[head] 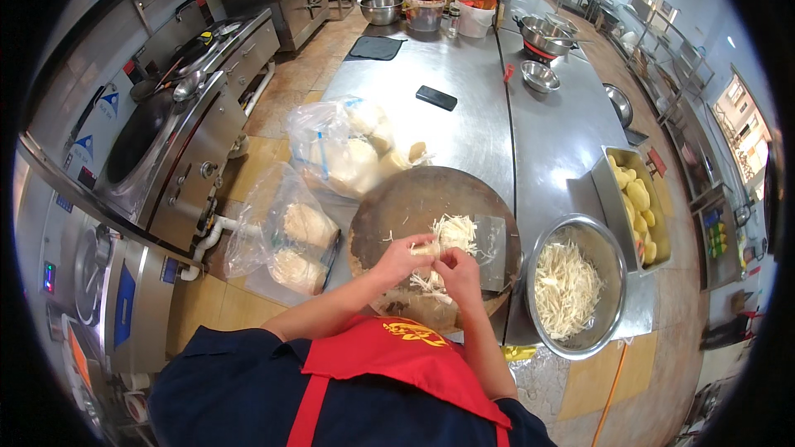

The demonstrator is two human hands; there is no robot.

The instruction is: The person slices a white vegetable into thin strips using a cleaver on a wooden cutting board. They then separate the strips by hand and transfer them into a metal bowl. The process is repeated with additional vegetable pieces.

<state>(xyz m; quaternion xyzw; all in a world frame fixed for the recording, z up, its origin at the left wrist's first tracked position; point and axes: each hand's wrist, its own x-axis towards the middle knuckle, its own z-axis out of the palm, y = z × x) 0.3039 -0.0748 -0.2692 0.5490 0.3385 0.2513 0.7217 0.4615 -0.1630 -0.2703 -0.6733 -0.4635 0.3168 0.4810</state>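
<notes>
Both hands meet over a round wooden chopping block point(397, 211). A small pale clump of enoki mushrooms point(426, 249) sits in the fingers of my left hand point(400, 261). With its fingertips, my right hand point(458, 274) pinches the near side of that clump. Just beyond the hands lies a loose pile of mushroom strands point(456, 231), and more strands point(433, 285) are below them, partly covered. A cleaver point(492, 254) rests flat on the block's right side, its blade beside the pile. Right of the block stands a steel bowl point(612, 316) holding many separated strands point(565, 288).
Plastic bags of enoki mushrooms point(338, 152) point(301, 248) lie left of the block. A steel pan point(599, 174) of peeled potatoes point(636, 198) is at the right. Farther back are a phone point(436, 98), a black mat point(375, 48), a small bowl point(540, 76) and sauce tubs point(425, 12).
</notes>
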